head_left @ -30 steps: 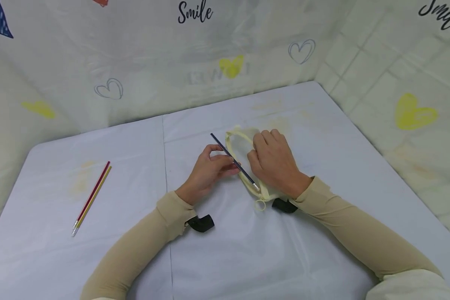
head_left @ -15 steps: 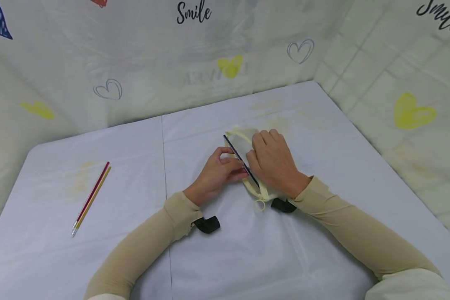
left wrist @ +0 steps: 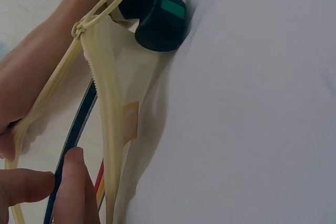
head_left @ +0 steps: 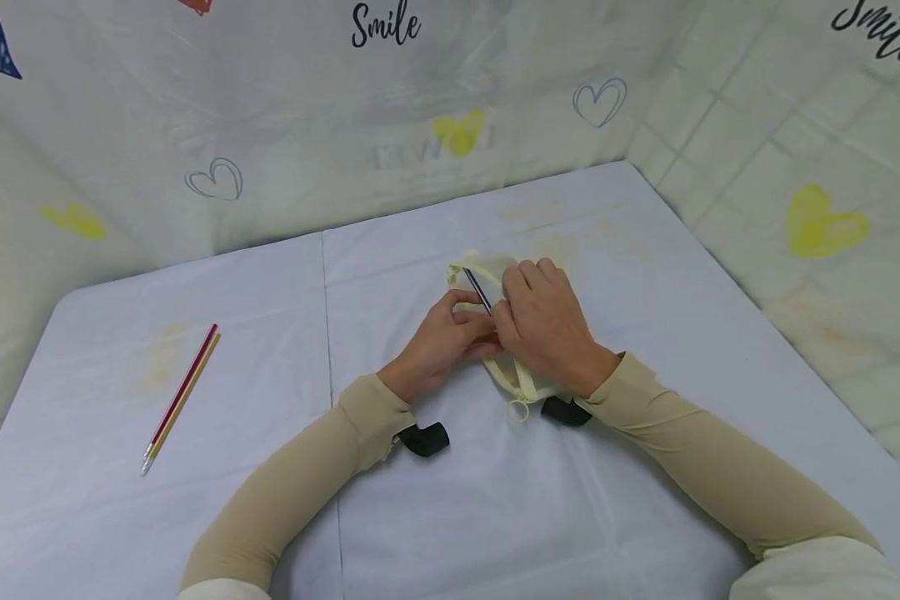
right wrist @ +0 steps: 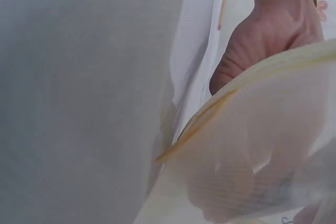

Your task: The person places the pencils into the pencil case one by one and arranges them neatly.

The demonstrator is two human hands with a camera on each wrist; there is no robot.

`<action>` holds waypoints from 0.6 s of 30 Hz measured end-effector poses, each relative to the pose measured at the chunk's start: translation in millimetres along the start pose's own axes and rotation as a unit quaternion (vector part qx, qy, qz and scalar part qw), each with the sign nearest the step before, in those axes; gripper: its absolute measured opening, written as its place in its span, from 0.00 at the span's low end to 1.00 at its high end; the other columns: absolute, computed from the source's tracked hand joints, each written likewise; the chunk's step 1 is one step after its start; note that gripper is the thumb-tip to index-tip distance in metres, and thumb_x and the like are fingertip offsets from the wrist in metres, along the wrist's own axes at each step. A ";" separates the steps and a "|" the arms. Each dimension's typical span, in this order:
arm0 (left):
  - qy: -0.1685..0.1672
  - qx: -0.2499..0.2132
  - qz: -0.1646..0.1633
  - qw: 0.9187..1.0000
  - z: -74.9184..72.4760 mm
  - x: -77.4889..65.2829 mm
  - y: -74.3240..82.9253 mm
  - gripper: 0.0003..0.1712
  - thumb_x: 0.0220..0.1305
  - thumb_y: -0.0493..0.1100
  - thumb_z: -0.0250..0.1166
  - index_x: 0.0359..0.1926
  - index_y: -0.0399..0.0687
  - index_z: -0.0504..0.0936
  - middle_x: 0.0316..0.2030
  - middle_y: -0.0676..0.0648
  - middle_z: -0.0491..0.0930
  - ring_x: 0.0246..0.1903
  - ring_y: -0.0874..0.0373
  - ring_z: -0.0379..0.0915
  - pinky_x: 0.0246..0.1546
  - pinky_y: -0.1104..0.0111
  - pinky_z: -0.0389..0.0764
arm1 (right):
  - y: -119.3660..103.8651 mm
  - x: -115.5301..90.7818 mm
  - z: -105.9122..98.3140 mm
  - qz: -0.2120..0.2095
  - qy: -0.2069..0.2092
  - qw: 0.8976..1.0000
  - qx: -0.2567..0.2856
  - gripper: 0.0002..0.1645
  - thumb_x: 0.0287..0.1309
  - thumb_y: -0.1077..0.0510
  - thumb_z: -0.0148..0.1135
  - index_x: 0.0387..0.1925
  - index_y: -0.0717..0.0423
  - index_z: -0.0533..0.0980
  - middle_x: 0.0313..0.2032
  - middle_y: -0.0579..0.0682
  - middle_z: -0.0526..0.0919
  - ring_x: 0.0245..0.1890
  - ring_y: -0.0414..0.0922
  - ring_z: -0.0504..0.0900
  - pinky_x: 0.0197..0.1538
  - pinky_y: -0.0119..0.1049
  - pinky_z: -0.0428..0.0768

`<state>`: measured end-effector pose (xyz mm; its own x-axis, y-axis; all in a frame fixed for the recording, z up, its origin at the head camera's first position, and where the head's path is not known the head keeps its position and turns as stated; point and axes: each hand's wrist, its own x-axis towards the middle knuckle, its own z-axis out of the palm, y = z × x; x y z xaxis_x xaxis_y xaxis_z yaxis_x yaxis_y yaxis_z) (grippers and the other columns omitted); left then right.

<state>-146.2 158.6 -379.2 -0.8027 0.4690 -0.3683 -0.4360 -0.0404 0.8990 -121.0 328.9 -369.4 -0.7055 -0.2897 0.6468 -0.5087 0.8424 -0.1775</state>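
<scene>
My left hand (head_left: pixel 446 343) pinches a dark pencil (head_left: pixel 477 290) between thumb and fingers, at the mouth of a pale yellow zip pouch (head_left: pixel 527 385). In the left wrist view the pencil (left wrist: pixel 79 116) slants between the two zipper edges (left wrist: pixel 107 103), its lower end inside the opening. My right hand (head_left: pixel 546 325) grips the far edge of the pouch and keeps it spread. The right wrist view shows the left hand through the sheer pouch wall (right wrist: pixel 252 103). A red strip (left wrist: pixel 100 174) shows beside the zipper edge, too little to identify.
A red pencil (head_left: pixel 194 367) and a yellow pencil (head_left: pixel 203 367) lie side by side on the white table (head_left: pixel 270 500), at the left. A ring pull (head_left: pixel 518 410) hangs from the pouch's near end. Printed cloth walls (head_left: pixel 285 108) stand behind and right.
My left hand has moved right with the dark pencil, bringing it further into the pouch mouth; less of the pencil shows. My right hand has hardly moved.
</scene>
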 end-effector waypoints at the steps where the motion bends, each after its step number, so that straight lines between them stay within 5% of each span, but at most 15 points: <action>1: -0.001 0.005 -0.001 1.000 0.2 0.4 0.0 0.25 0.70 0.35 0.64 0.61 0.47 0.64 0.46 0.44 0.84 0.35 0.59 0.87 0.43 0.71 0.89 | 0.1 -0.1 -0.2 0.000 0.000 1.000 0.000 0.12 0.61 0.63 0.44 0.22 0.59 0.63 0.20 0.54 0.63 0.24 0.52 0.59 0.29 0.39 0.56; 18: -0.009 0.020 0.010 1.000 -11.7 -11.4 5.1 0.28 0.71 0.36 0.60 0.68 0.39 0.65 0.50 0.39 0.80 0.44 0.54 0.88 0.54 0.60 0.90 | -1.3 -0.1 0.4 -0.004 0.006 1.000 0.001 0.10 0.59 0.64 0.43 0.21 0.59 0.63 0.20 0.54 0.62 0.24 0.52 0.59 0.29 0.39 0.55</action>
<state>-144.0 142.7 -373.2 -0.8032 0.4848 -0.3463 -0.4036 -0.0151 0.9148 -120.5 327.6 -369.5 -0.6954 -0.2907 0.6572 -0.5150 0.8394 -0.1736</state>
